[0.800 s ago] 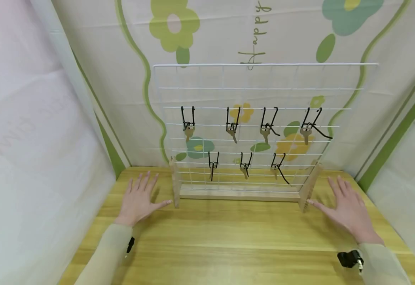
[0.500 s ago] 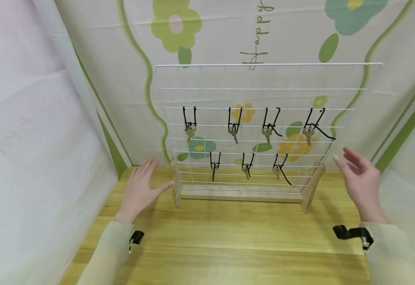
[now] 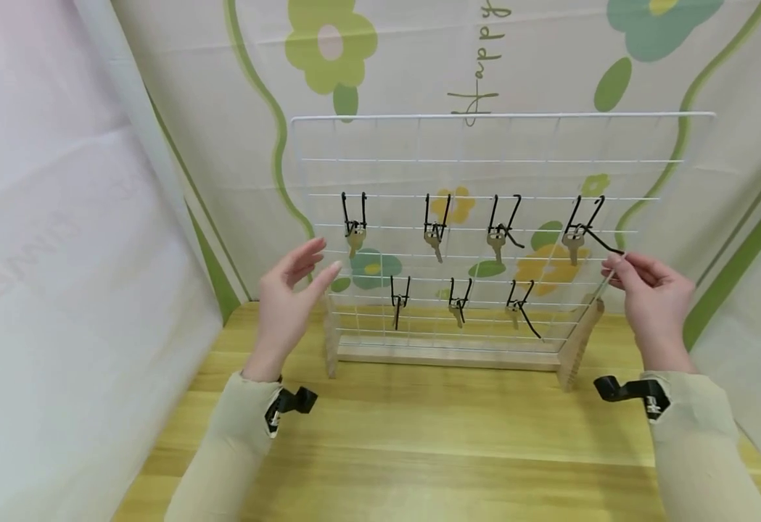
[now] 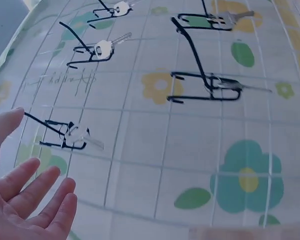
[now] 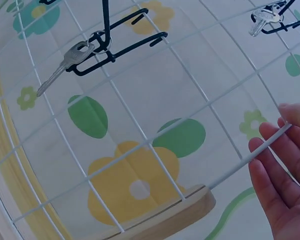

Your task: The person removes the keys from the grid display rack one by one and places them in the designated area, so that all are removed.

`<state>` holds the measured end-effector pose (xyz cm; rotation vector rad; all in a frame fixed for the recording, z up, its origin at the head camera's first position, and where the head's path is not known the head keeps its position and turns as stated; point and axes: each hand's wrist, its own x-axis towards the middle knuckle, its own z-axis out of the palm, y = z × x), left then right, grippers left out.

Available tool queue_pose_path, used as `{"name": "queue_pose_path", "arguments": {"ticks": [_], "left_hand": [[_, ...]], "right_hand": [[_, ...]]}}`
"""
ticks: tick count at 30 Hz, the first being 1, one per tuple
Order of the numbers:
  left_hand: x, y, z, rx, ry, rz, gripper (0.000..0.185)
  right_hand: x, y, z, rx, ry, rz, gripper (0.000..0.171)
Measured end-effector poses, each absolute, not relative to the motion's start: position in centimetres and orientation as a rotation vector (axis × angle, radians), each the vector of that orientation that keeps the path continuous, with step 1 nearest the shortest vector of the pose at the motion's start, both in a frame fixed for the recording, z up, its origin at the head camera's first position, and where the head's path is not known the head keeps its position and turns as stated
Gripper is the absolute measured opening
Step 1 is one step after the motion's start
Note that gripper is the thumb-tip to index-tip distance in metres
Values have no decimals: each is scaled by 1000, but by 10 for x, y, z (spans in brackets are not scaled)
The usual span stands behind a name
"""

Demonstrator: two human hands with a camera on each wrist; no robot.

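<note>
Wooden surface (image 3: 419,435) nearest. Left hand (image 3: 286,293) raised just beside left edge of white wire grid rack (image 3: 484,138), grip relaxed, fingers loose, holding nothing. Right hand (image 3: 654,293) at rack's right edge, fingers (image 5: 270,187) lying against the edge wire; a firm hold can't be confirmed. Rack stands upright on wooden base (image 3: 448,355), black hooks (image 3: 435,217) carrying keys (image 3: 354,239). Floral backdrop (image 3: 328,43) behind.

Pale beige sleeves (image 3: 236,435); black wrist clips (image 3: 622,391).

Bright even light, soft shadows, wrist views bluish, bowed edges
</note>
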<state>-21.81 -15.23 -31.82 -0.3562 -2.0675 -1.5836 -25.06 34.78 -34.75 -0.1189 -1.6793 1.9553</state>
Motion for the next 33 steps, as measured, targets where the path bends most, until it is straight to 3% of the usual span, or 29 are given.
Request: {"name": "queue_pose_path", "arguments": {"ticks": [6,14,33], "left_hand": [[-238,-134,-304,-322,-2016,-1702,42],[-259,-127,-304,-339,-1927,-1685,36],[-264,-108,-297,-232,-1901,-1647,27]], "right_hand": [[-251,354,-351,-27,-1630,2035,38],[-254,357,-348,33,-1689,2094,31],[-250,361,-345,85,-1698,2094,26]]}}
